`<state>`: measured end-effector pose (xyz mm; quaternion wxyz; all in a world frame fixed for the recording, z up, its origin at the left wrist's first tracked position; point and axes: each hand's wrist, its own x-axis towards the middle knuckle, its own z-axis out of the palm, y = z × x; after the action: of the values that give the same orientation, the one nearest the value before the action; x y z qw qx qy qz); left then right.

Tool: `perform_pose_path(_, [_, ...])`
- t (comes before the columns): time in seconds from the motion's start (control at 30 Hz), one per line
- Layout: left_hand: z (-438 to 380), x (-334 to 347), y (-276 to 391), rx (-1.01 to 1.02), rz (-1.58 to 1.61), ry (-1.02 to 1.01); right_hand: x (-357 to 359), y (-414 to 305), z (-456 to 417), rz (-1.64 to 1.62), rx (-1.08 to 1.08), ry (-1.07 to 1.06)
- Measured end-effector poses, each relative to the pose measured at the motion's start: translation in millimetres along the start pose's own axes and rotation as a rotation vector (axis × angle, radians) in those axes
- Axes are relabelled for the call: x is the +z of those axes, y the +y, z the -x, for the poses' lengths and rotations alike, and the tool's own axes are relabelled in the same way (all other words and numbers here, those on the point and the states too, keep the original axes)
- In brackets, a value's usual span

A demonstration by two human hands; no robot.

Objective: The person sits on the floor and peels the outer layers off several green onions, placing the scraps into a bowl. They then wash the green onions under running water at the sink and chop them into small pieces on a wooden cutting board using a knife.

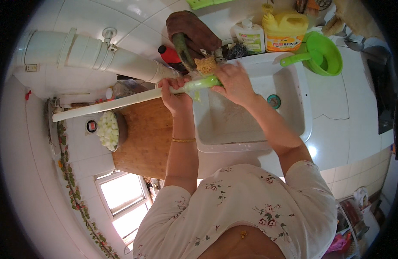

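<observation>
My left hand [177, 97] is wrapped around a long white stalk with a green end, apparently a large green onion [121, 103]. Its white length reaches far out to the left, ending near the tiled wall. At the green part, my right hand [233, 82] grips the stalk between thumb and fingers; the fingertips are slightly blurred. A loose strip of pale green leaf [196, 95] hangs below the stalk between the hands. Beneath my right hand and forearm lies a white sink [231, 119] with a teal drain strainer [273, 101].
A wooden board [147, 136] adjoins the sink at left, with a bowl of pale cut chunks [108, 131] at its far end. Behind the sink are a brown cloth [192, 30], a yellow sponge [205, 64] and a yellow detergent jug [284, 32]. A green dipper [335, 55] stands at right.
</observation>
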<state>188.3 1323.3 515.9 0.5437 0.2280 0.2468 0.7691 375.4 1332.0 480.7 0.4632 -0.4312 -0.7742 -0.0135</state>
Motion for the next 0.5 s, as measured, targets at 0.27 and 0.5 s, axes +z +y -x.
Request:
perform_pose_path(0.27, [-1.8,8.9,18.9,-0.024,-0.097,-0.176,7.0,5.3,-20.3,-0.478,0.016,-0.798])
perform_pose_path(0.5, [-11.6,7.6,21.3,0.016,-0.212,-0.228,16.3,8.8,-31.0,-0.250,-0.283,-0.617])
